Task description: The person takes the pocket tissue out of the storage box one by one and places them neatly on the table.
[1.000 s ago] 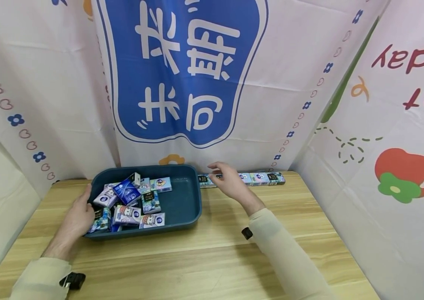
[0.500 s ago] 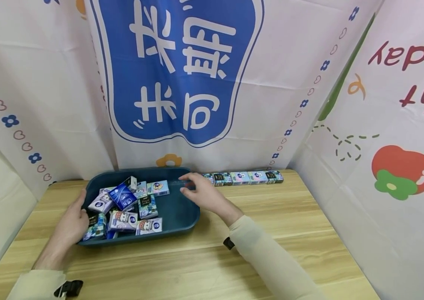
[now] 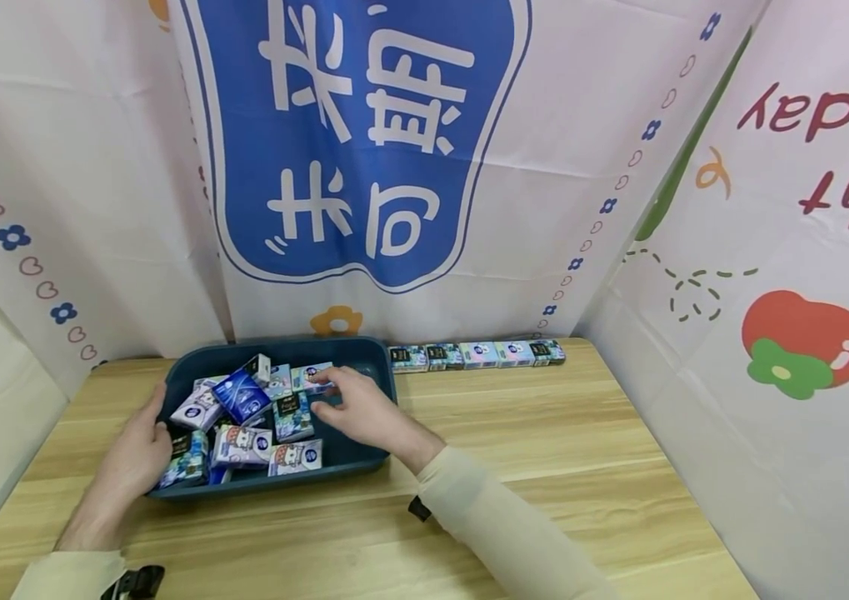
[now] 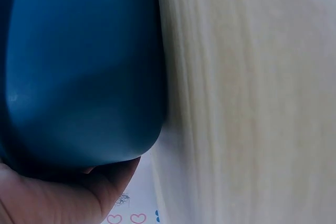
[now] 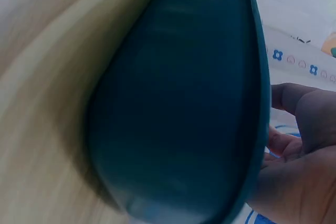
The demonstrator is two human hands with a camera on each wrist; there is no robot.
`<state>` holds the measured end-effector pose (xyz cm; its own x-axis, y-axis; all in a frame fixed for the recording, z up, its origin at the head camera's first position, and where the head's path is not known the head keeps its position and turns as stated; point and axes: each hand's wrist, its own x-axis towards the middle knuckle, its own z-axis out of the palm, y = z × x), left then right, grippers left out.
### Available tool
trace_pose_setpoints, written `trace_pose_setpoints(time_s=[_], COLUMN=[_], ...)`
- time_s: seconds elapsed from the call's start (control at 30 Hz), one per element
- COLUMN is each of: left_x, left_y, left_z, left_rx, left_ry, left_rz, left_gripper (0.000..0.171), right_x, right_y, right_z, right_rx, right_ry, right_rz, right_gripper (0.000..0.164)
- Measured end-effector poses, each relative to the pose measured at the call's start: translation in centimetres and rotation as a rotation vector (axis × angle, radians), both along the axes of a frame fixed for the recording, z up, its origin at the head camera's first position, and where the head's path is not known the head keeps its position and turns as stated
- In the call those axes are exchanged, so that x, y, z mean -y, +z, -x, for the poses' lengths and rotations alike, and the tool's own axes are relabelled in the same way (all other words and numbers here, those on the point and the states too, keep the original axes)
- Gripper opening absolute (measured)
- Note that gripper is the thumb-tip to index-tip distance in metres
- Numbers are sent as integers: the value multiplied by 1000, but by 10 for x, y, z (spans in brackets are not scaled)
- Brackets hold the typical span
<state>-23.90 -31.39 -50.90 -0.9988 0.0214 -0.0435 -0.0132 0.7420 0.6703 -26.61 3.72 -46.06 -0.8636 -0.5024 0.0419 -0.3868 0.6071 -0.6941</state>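
Note:
A dark teal plastic tub stands at the back left of the table, holding a heap of pocket tissue packs. My left hand grips its left end at the rim; in the left wrist view the fingers curl round the tub's end. Over the tub's right half, my right hand reaches in with fingers spread and nothing between them. Its fingertips are near a light blue tissue pack and a dark floral tissue pack; contact cannot be made out. The right wrist view shows mainly the tub's outer wall.
A straight row of several tissue packs runs along the table's back edge, right of the tub. Behind it hangs a printed white cloth. The wooden table extends to the front and right.
My right hand has moved left from the row of packs, over the tub's right rim, to above the packs inside. The tub has shifted slightly left and nearer, with my left hand still on it.

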Motion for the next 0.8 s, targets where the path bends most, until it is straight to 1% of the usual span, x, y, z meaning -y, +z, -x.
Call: trace_pose_setpoints(time_s=[0.13, 0.3, 0.4, 0.5, 0.63, 0.7, 0.8], left_x=[0, 0, -1, -2, -1, -1, -1], left_y=[0, 1, 1, 1, 2, 2, 1], left_z=[-1, -1, -1, 0, 0, -1, -1], left_rx=[-7, 5, 7, 9, 27, 27, 14], left_ry=[-2, 7, 6, 7, 18, 17, 6], left_rz=[1, -2, -6, -6, -13, -17, -18], left_gripper=[64, 64, 64, 64, 63, 63, 64], right_x=[11, 19, 21, 22, 23, 24, 24], right_y=[-5, -15, -18, -19, -20, -20, -21], right_z=[-4, -6, -8, -10, -13, -14, -15], right_rx=[-2, -20, -6, 39, 100, 115, 106], right_ry=[17, 24, 21, 16, 15, 21, 46], right_rz=[-65, -167, -215, -227, -227, -236, -271], right_gripper=[46, 49, 49, 44, 29, 22, 17])
